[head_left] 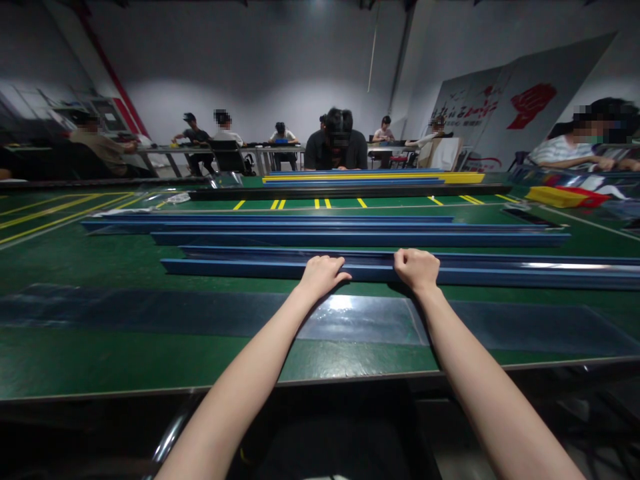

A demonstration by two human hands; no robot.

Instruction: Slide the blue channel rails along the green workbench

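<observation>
A long blue plastic channel (pixel 240 267), open at the top, lies across the green table in front of me. My left hand (pixel 324 275) is closed over its near wall, fingers bent inside and thumb on the front. A short gap to the right, my right hand (pixel 419 268) is curled like a fist on the same channel; its fingertips are hidden. A clear plastic strip (pixel 350 320) lies flat under my forearms, nearer the table edge.
Behind lie more blue channels (pixel 360 238), a black strip (pixel 350 192) and yellow strips (pixel 463 178). A yellow tray (pixel 557 196) stands at the right. The green table (pixel 125 363) ends just before me. Across it sits a person (pixel 336 150); others work farther back.
</observation>
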